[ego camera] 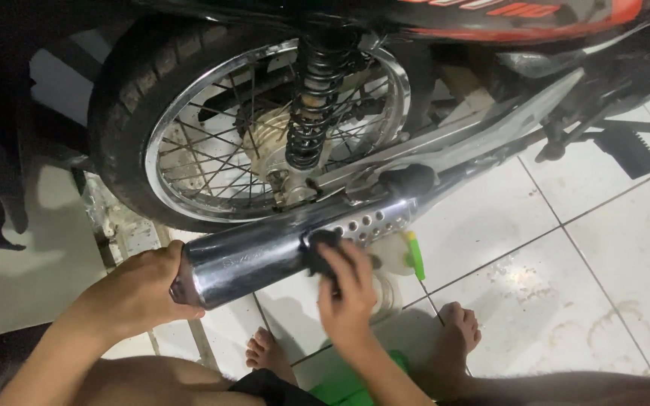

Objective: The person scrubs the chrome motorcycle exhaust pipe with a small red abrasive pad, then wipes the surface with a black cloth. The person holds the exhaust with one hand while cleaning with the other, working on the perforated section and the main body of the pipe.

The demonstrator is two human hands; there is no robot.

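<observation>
the left hand (pixel 148 289) gripped the rear end of the chrome exhaust muffler (pixel 265 256), rigid, heavy, bike-mounted and probably slick. the right hand (pixel 347 289) pressed what looked like a dark cloth (pixel 323 252) against its side, fingers closed over it.

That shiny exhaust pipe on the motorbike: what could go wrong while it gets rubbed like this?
The left hand steadies the tail of the exhaust pipe; if the pipe is warm, bare skin could burn. The right hand presses a dark cloth close to the spoked wheel, so fingers might slip toward it. Bare feet rest on glossy floor tiles, possibly slippery.
</observation>
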